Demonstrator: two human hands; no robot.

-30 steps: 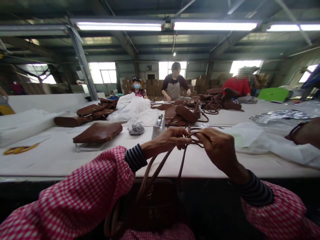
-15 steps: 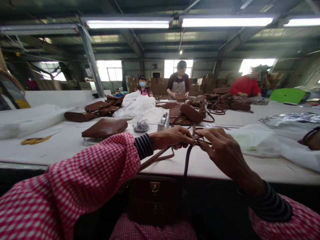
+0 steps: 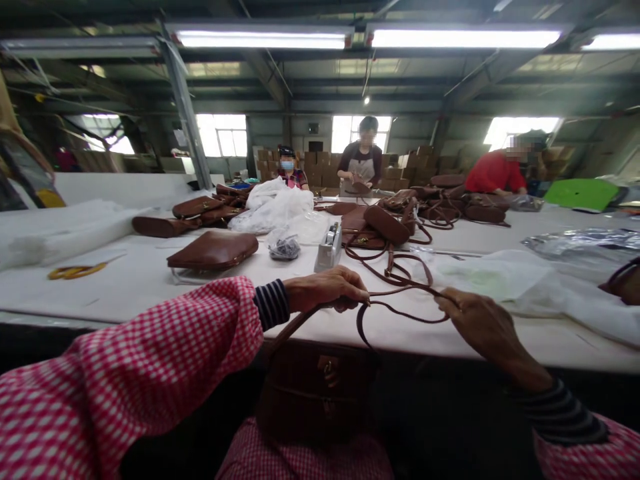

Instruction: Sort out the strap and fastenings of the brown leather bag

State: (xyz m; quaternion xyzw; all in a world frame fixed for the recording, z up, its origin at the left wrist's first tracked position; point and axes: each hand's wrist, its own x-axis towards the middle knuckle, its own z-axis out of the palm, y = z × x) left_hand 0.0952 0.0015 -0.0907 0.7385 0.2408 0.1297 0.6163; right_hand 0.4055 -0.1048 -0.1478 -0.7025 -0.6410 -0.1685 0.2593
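Observation:
A dark brown handbag (image 3: 320, 393) rests on my lap against the table's front edge, its metal clasp facing me. My left hand (image 3: 334, 289) is closed on the bag's thin brown strap (image 3: 407, 316) above the bag. To the right, my right hand (image 3: 473, 320) pinches the looped end of that strap. Between the two hands the strap spans in two strands, the lower one sagging. One dark strap piece curves down from my left fingers to the bag. The fingertips of both hands partly hide what they grip.
On the white table (image 3: 120, 293) lie yellow-handled scissors (image 3: 77, 271), a brown bag (image 3: 213, 251), a tape dispenser (image 3: 329, 247) and a pile of brown bags (image 3: 385, 223). Plastic sheeting (image 3: 520, 277) is at right. Co-workers, one in a red top (image 3: 496, 173), are across the table.
My right hand has moved right, away from my left, drawing the strap out between them. Before, both hands were close together at the strap. My left hand has shifted slightly left and down.

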